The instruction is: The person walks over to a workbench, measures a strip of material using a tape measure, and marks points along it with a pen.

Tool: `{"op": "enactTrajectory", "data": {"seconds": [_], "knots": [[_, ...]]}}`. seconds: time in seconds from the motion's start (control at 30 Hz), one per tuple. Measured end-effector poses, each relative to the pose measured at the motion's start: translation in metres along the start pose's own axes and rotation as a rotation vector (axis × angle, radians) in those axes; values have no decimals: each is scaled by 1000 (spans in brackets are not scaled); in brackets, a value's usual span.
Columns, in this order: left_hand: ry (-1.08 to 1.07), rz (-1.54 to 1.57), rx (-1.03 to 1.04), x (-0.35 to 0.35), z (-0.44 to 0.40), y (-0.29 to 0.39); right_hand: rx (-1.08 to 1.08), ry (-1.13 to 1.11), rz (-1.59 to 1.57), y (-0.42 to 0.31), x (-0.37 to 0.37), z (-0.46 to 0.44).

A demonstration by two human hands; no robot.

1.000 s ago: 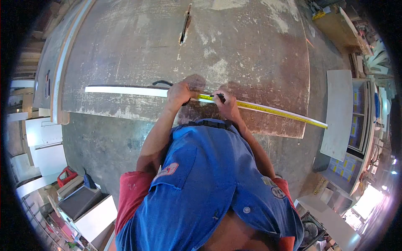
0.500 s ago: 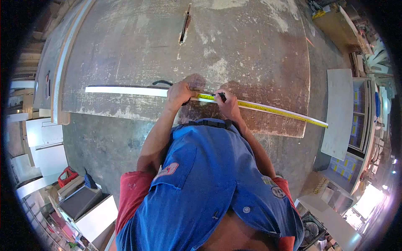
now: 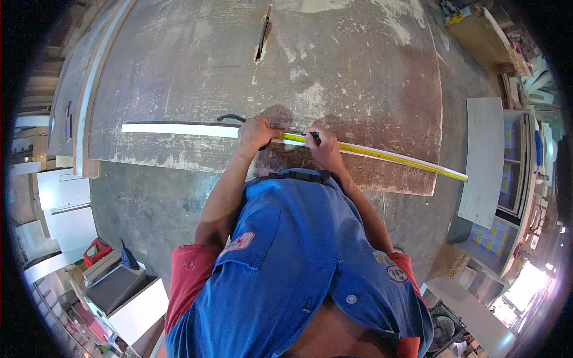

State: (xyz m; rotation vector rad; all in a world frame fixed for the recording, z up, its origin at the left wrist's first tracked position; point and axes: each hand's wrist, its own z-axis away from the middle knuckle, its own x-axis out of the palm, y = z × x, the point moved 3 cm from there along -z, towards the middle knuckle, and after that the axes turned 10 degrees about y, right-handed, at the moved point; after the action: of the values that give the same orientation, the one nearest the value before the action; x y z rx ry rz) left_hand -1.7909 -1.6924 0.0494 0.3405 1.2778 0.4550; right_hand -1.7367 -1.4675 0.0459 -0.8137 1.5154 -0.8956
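Observation:
A long white strip [image 3: 179, 129] lies across the worn brown tabletop near its front edge. Along its right part runs a yellow tape measure [image 3: 388, 156], reaching past the table's right edge. My left hand [image 3: 255, 133] is closed around the tape's case end, over the strip; the case is mostly hidden under the fingers. Just to the right, my right hand [image 3: 324, 145] is closed in a pinch on a small dark pen-like tool [image 3: 314, 138], its tip at the tape. A short stretch of yellow blade shows between the hands.
The brown tabletop [image 3: 197, 71] has a narrow slot [image 3: 262, 36] toward the back. A black curved object [image 3: 230, 117] lies behind my left hand. A metal-faced rail [image 3: 89, 89] runs along the left. Beyond the right edge stand a pale board [image 3: 482, 158] and a cabinet.

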Motion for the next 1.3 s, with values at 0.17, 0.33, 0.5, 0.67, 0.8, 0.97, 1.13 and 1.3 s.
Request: {"op": "enactTrajectory", "data": {"seconds": [0.17,0.33,0.5,0.67,0.8,0.97,1.13,1.3], "knots": [[0,-34,-6,-3,1,3,-55,61,-90,6,1,0],[1,-39,-4,-1,0,1,3,0,-17,-2,-3,1],[-21,-49,-27,-2,-1,2,-42,14,-66,2,1,0],[10,-55,5,-1,-1,2,-51,3,-24,5,1,1],[20,-37,8,0,-1,0,-82,239,-138,6,-13,0],[-62,-63,-38,-1,-3,2,226,549,-317,56,-63,10],[-64,-75,-17,1,-5,1,288,714,-377,80,-110,39],[-82,-67,-31,-4,-2,6,434,909,-505,113,-133,72]]}}
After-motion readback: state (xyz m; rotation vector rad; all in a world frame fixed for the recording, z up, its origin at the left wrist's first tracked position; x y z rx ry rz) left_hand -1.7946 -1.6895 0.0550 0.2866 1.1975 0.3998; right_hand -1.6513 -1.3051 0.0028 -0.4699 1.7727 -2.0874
